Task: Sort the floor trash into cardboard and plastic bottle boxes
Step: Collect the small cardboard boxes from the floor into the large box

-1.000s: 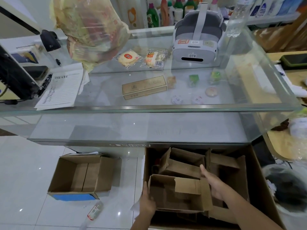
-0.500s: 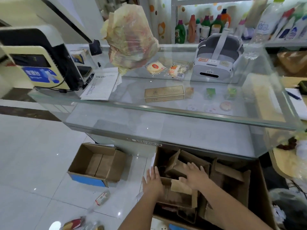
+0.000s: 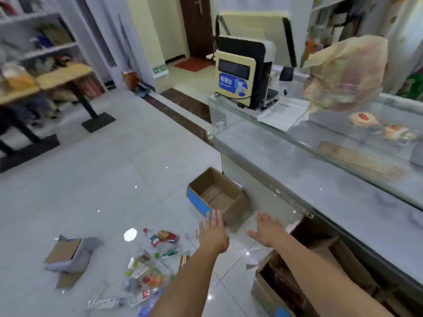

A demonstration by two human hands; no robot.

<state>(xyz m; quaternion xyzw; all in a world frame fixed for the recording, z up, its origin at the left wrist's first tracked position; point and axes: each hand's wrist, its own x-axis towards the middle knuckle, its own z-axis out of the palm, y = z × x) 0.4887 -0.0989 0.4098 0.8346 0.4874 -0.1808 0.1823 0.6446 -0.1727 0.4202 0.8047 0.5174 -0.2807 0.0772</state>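
Note:
An empty open cardboard box (image 3: pixel 217 197) with a blue side stands on the floor against the glass counter. A larger box (image 3: pixel 267 291) at the lower right holds flattened cardboard pieces. Several plastic bottles (image 3: pixel 146 268) lie scattered on the tiles at the lower left, and a flattened carton (image 3: pixel 68 255) lies further left. My left hand (image 3: pixel 214 232) hovers open with straight fingers over the floor, just in front of the empty box. My right hand (image 3: pixel 266 229) is open too, spread above the tiles between the two boxes. Both hands hold nothing.
The glass display counter (image 3: pixel 297 170) runs along the right, with a payment terminal (image 3: pixel 238 81), papers and a bulging plastic bag (image 3: pixel 343 74) on it. Tables (image 3: pixel 57 76) and shelves stand at the far left. White tiled floor spreads between them.
Both hands let go of the cardboard piece and lifted out of the large box. My view swung left, bringing the scattered bottles and the flat carton into sight.

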